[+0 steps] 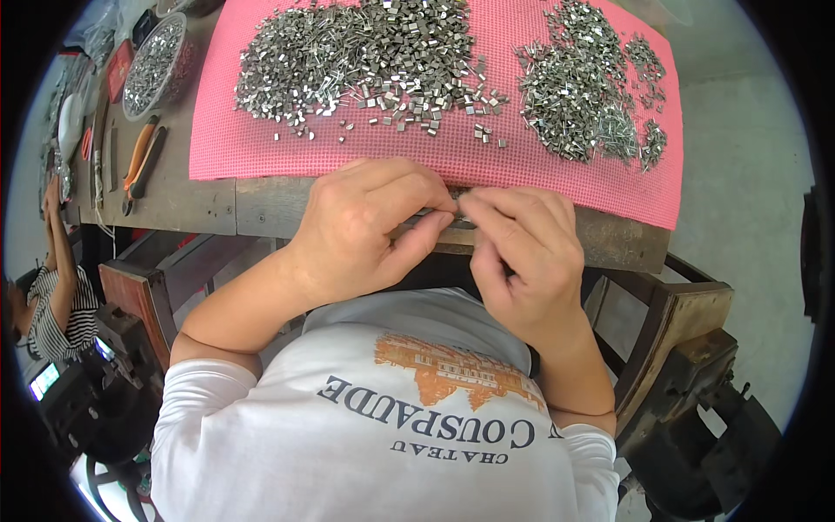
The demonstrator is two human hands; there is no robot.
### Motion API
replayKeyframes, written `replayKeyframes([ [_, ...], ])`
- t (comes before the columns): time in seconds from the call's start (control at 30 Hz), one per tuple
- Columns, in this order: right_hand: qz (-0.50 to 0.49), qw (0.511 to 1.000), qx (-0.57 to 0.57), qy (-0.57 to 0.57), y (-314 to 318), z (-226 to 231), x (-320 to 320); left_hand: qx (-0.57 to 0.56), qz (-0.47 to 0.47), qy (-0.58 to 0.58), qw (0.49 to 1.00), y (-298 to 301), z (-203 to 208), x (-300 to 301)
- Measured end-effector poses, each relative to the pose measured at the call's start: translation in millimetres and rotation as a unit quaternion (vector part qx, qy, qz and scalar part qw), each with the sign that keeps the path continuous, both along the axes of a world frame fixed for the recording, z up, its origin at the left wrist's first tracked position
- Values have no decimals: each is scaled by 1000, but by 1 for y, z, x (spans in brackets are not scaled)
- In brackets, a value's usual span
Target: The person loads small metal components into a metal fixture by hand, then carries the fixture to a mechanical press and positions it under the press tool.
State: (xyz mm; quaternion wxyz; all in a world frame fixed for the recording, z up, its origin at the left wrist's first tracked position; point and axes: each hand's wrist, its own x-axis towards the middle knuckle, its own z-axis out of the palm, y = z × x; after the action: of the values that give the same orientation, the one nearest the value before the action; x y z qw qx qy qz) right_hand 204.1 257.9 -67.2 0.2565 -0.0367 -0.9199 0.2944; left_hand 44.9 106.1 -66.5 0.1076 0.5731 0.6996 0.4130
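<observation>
My left hand (361,222) and my right hand (532,252) meet at the front edge of the wooden bench (270,204). The left thumb and forefinger pinch together, their tips nearly touching the right fingertips. On my right hand the fingers are curled and also closed in a pinch. Whatever lies between the fingertips is too small and too covered to name. Just beyond the hands, a pink textured mat (261,157) carries a large heap of small shiny metal pieces (400,52) and a second metal heap (574,96) to its right.
Pliers with orange and black handles (143,161) lie left of the mat. Behind them stands a clear tub (156,65) of small metal parts, beside a red object (119,71). Another person in a striped shirt (65,309) is at the far left.
</observation>
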Motion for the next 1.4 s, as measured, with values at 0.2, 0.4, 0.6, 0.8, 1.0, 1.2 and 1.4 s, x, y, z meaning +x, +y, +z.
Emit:
replayKeyframes([
  [0.2,-70,996,-48,16,7,-2,7,-10,-1,118,993,4,7,8],
  [0.4,-90,995,-39,22,12,-2,8,-66,-6,215,974,7,19,17],
  [0.6,-97,995,-13,30,18,1,6,-74,-32,131,988,5,25,1],
  [0.8,-112,993,37,27,42,7,-12,-45,26,190,980,50,20,-49],
  [1.0,-123,985,118,20,76,8,-49,-126,41,267,955,100,14,-74],
  [1.2,-88,969,230,-2,112,6,-95,-249,69,286,923,114,25,-69],
  [1.4,-109,940,227,-230,103,25,-119,-237,58,279,929,113,30,-66],
])
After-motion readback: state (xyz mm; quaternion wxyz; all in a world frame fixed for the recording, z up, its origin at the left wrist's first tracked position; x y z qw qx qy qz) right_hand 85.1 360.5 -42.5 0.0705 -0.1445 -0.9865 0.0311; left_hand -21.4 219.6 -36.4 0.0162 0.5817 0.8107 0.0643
